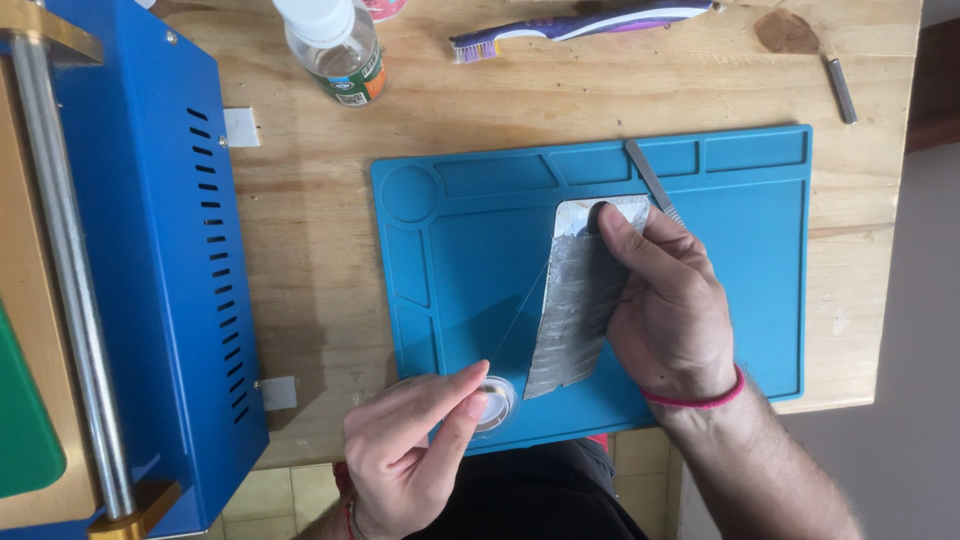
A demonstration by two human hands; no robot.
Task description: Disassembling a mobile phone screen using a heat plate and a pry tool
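Note:
A strip of crinkled silver foil-like sheet (pixel 575 300) lies on the blue work mat (pixel 470 260). My right hand (pixel 665 300) presses on it, index fingertip at its upper end. Slim metal tweezers (pixel 652 185) stick out from under that hand toward the mat's top. My left hand (pixel 415 445) pinches a thin clear film or thread that stretches up to the sheet's left edge. A small roll of clear tape (pixel 497 403) sits by the left fingertips at the mat's lower edge.
A blue metal machine (pixel 160 250) with vent slots and a steel rod (pixel 65 270) fills the left side. On the wooden table (pixel 300 230) stand a plastic bottle (pixel 335 50), a purple toothbrush (pixel 575 25) and a small metal tool (pixel 840 88) at the top right.

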